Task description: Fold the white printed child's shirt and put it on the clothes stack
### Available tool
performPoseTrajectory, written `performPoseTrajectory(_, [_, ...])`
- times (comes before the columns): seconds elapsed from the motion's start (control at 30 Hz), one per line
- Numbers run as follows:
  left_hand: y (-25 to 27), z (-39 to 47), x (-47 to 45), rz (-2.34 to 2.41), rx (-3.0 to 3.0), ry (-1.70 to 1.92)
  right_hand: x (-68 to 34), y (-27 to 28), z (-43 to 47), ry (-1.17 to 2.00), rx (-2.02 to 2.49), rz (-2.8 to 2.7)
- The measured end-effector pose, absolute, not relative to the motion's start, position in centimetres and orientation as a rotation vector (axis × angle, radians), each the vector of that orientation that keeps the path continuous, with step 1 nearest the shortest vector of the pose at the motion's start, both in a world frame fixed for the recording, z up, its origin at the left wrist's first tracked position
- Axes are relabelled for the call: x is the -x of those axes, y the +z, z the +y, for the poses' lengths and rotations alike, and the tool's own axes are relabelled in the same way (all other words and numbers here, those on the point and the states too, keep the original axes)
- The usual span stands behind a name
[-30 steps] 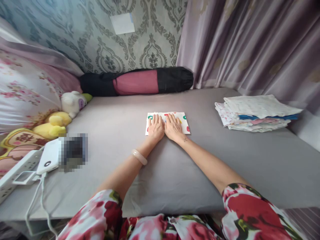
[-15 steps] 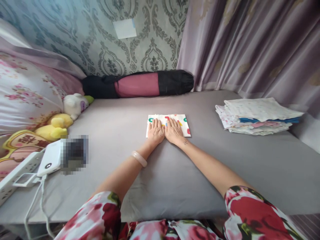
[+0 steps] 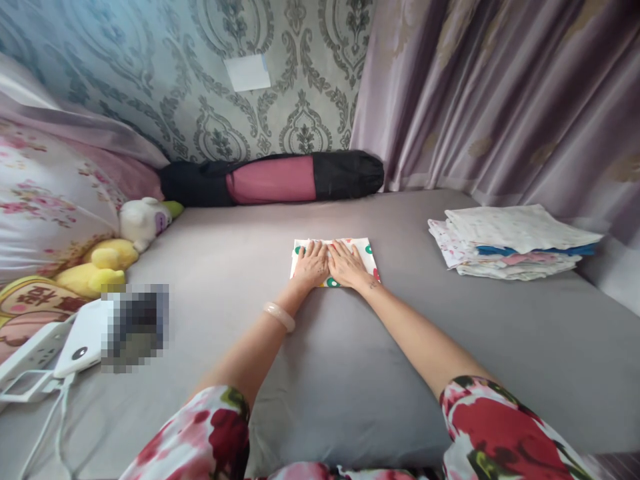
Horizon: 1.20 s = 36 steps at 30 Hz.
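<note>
My left hand (image 3: 311, 267) and right hand (image 3: 346, 267) lie flat, fingers straight, on the folded cloth (image 3: 367, 252) — a cloth pile (image 3: 515, 241) sits by the right edge of the bed (image 3: 350, 380).

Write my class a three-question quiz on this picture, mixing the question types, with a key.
1. True or false: the left hand and the right hand both rest on the patterned cloth.

2. Where is the pale bangle? A) on the patterned cloth; B) around the left arm; C) around the right arm.

3. Fill in: the pile of cloths lies to the ___ of the patterned cloth.

Key: 1 true; 2 B; 3 right.
</note>
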State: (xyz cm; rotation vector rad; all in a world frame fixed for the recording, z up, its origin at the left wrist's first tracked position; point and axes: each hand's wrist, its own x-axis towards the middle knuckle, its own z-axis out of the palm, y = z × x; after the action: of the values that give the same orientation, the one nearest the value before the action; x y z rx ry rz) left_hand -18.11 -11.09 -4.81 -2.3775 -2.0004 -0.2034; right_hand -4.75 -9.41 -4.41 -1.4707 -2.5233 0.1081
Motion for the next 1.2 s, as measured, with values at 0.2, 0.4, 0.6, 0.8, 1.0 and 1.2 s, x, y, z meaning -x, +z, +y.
performPoseTrajectory(0.2, [-4.9, -11.1, 18.1, -2.012, 2.367, -0.181, 4.8, -4.5, -9.3, 0.133, 1.477, -2.535])
performPoseTrajectory(0.4, [-4.1, -10.8, 18.4, -2.0, 2.373, -0.213, 4.5, -3.8, -9.0, 0.18, 1.477, -2.574])
performPoseTrajectory(0.6, [-4.3, -10.5, 18.6, -2.014, 2.289, -0.314, 4.3, -3.8, -8.8, 0.159, 1.409, -2.586])
performPoseTrajectory(0.8, [-4.5, -10.5, 18.6, -2.069, 2.332, -0.23, 4.3, -4.1, -8.7, 0.173, 1.415, -2.579])
performPoseTrajectory(1.0, [-4.5, -10.8, 18.4, -2.136, 2.181, -0.36, 4.4, -4.2, -9.1, 0.092, 1.517, -2.439])
performPoseTrajectory(1.2, [-4.5, -10.8, 18.4, -2.274, 2.091, -0.364, 4.5, -4.8, -8.7, 0.065, 1.749, -2.241])
